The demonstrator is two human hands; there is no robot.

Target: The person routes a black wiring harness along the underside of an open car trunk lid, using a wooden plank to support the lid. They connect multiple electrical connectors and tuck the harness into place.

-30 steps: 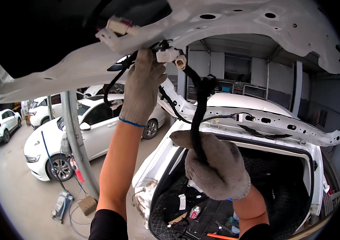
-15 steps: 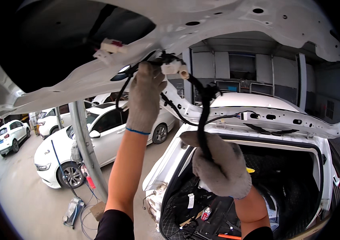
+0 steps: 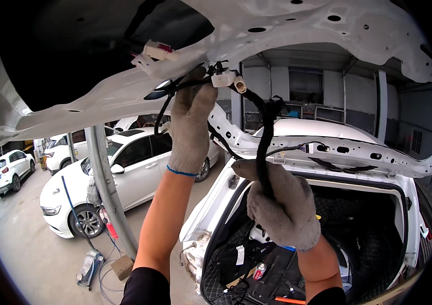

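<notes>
Floor: small white car far out left, then a floor jack with a long blue handle, and a brown block just beside the post's foot!
Post: grey, leaning across our view, with a white sedan behind it.
Panel: white metal, raised overhead, a big dark opening on its left side.
Left hand: gloved, blue-cuffed, reaching right up to the panel's underside; fingertips partly hidden among black cable, so we can't tell whether it's gripping.
Connectors: one boxy and white, one round and cream, hanging just right of those fingers.
Harness: thick, black, taped, dropping from beside the connectors, past a bunched knot, straight down to the right hand.
Right hand: gloved, and it's wrapped firmly round that harness!
Cargo bay: open behind, spray can and orange stick inside.
Bar: white, full of holes, crossing above the bay.
</notes>
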